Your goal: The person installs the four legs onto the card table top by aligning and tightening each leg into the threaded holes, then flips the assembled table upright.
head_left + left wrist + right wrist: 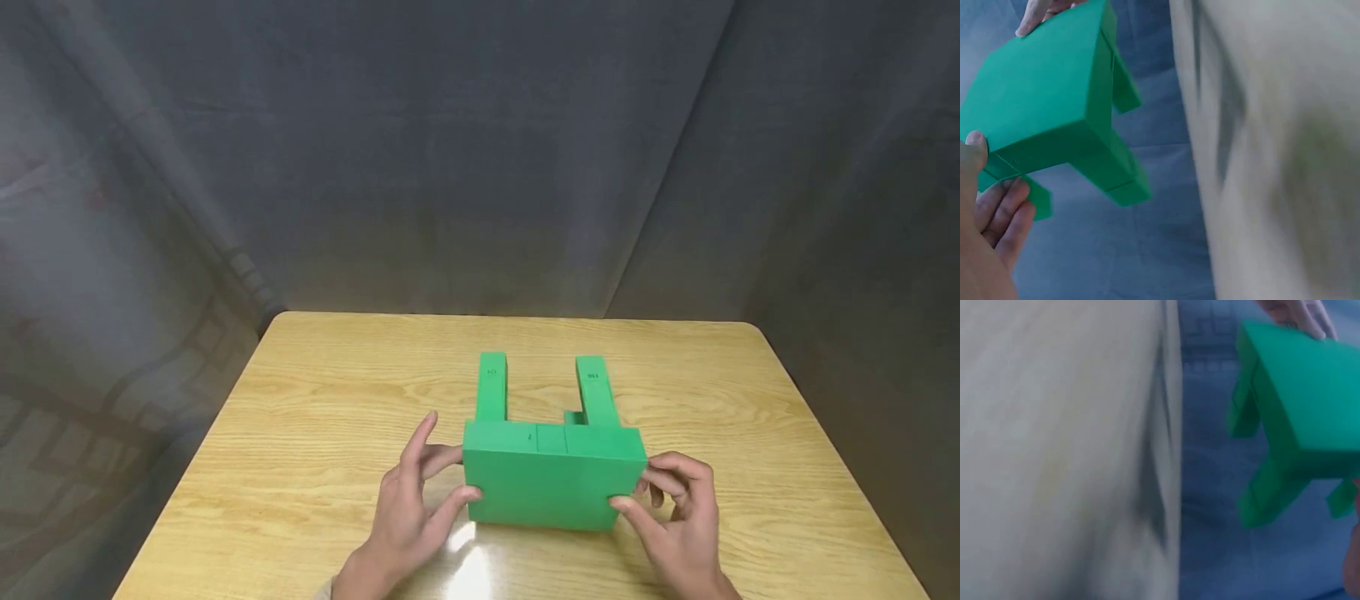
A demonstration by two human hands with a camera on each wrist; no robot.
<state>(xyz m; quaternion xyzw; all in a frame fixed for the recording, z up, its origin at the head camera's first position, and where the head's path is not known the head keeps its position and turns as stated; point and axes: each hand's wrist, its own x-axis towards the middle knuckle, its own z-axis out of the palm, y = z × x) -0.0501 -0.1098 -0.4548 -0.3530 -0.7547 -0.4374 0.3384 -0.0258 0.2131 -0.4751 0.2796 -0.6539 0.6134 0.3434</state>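
Observation:
A small green stool (551,492), block-like and plain, is held tipped on its side with its flat top facing me and its legs pointing away. My left hand (405,517) pinches the left end, thumb on the flat top and fingers at the edge behind. At the opposite end my right hand (686,525) pinches it the same way. Both wrist views show the stool (1041,81) in the air, apart from the tabletop. Two legs show clearly in the head view; the lower ones are mostly hidden behind the top.
A wood-grain table (315,400) with rounded far corners lies beneath. Dark grey curtains (450,167) hang behind it and along both sides. Bright light glares off the tabletop near the front.

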